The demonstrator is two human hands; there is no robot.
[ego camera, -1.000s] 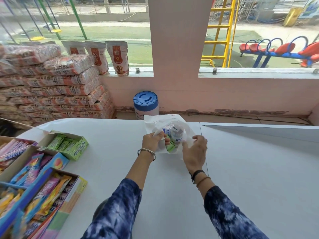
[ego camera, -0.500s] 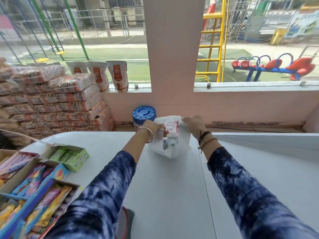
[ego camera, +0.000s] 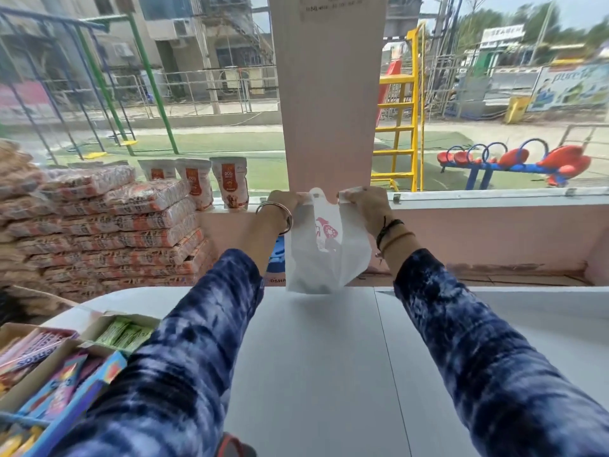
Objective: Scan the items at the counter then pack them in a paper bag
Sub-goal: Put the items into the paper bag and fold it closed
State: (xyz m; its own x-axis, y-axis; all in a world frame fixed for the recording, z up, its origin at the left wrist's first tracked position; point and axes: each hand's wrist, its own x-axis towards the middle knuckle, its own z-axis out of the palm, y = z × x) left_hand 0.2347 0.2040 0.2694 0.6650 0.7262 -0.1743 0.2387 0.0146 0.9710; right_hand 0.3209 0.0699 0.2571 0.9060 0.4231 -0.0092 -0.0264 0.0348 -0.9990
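A white bag with a red print hangs in the air above the far edge of the white counter. My left hand grips its top left corner and my right hand grips its top right corner, both arms stretched forward. The bag bulges at the bottom; its contents are hidden by the white material.
Open cardboard boxes of candy and gum line the counter's left side. Stacked orange sacks and dog food pouches stand at the back left. A blue-lidded tub sits behind the bag, below the window ledge.
Both hands lifted the bag off the counter and carried it forward and up. The items seen inside it a second ago are now hidden.
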